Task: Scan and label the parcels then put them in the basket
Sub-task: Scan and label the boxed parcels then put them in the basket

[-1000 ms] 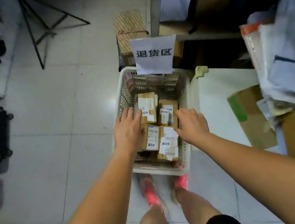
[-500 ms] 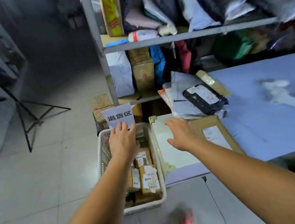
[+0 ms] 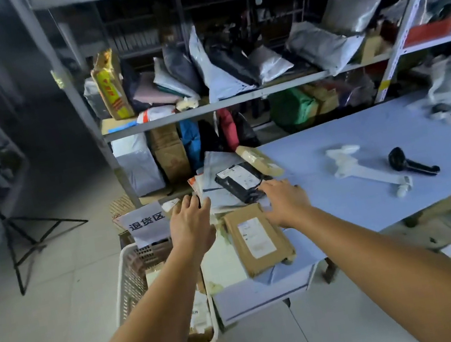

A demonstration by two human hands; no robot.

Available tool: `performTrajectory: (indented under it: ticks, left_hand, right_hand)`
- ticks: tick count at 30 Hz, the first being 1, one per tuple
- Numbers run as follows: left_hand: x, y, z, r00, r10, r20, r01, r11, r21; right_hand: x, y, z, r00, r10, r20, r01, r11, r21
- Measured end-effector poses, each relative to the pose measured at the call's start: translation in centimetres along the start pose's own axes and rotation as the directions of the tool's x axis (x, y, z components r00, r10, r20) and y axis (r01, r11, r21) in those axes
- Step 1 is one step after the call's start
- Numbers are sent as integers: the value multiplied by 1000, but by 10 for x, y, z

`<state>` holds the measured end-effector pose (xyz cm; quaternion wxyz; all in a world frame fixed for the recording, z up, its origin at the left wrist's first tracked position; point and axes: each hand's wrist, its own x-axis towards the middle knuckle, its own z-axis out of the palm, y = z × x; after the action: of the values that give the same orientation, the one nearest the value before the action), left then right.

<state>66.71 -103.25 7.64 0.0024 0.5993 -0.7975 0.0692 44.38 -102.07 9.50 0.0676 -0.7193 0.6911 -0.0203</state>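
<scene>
both hands are empty, fingers spread: left hand point(image 3: 191, 225) hovers over the mailer pile point(image 3: 218, 194), right hand point(image 3: 287, 202) just beside the black parcel point(image 3: 238, 180). a hasty grab could nudge the brown parcel point(image 3: 259, 238) at the table point(image 3: 363, 140) corner into the basket point(image 3: 126, 281) unscanned.

Brown cardboard parcel point(image 3: 260, 240): flat on near-left corner of table point(image 3: 375, 204), white label up.
Black mailer point(image 3: 239, 182): white label up, atop pile of pale mailers point(image 3: 217, 166), far-left end of table.
White lattice basket point(image 3: 126, 284): on floor point(image 3: 63, 320), just left of table, holding small labelled boxes point(image 3: 199, 315).
Black scanner point(image 3: 411, 163): lying on table, right, well apart from parcels.
</scene>
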Motion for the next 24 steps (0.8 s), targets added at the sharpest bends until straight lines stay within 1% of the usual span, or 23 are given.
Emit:
performTrajectory:
  ticks: [3, 6, 11, 17, 21, 24]
  left_hand:
    - [12, 54, -13, 1000, -8, 15, 8, 1000, 16]
    - [29, 99, -22, 1000, -15, 14, 14, 1000, 19]
    - [60, 154, -26, 999, -17, 41, 18, 1000, -6]
    - [107, 178, -6, 993, -52, 102, 59, 996, -69]
    - [142, 178, 18, 984, -89, 153, 116, 978, -174]
    - [166, 178, 35, 968, -131, 215, 184, 950, -253]
  right_hand:
    - [-9, 52, -16, 1000, -8, 14, 8, 1000, 11]
    - [-9, 98, -26, 1000, -18, 17, 19, 999, -35]
    - [3, 162, -31, 999, 5, 45, -4, 1000, -24]
    - [47, 209, -27, 996, 36, 84, -37, 999, 13]
    - [84, 226, -16, 990, 64, 126, -70, 997, 41]
    - [111, 236, -7, 981, 87, 172, -105, 989, 102]
